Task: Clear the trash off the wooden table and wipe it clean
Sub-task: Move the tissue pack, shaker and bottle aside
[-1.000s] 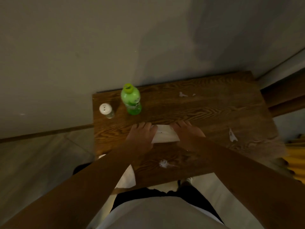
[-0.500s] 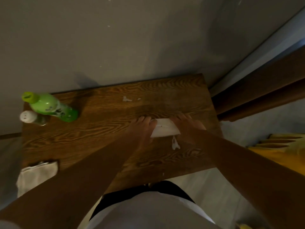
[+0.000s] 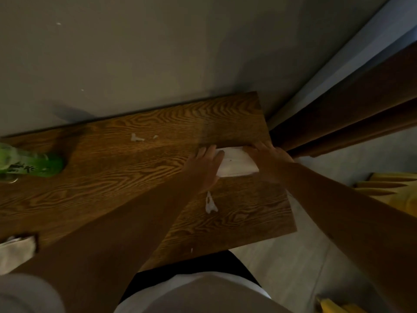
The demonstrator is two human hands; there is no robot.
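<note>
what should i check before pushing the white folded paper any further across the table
1. Both hands flat on the white folded paper, left hand and right hand: ok.
2. Paper lies flat on the brown wooden table: ok.
3. Room to the right: not ok, the paper is near the table's right edge.
4. Torn white scrap below the paper not yet collected: not ok.
5. Small white scraps near the wall not yet collected: not ok.
6. Green plastic bottle at far left, away from the hands: ok.
</note>
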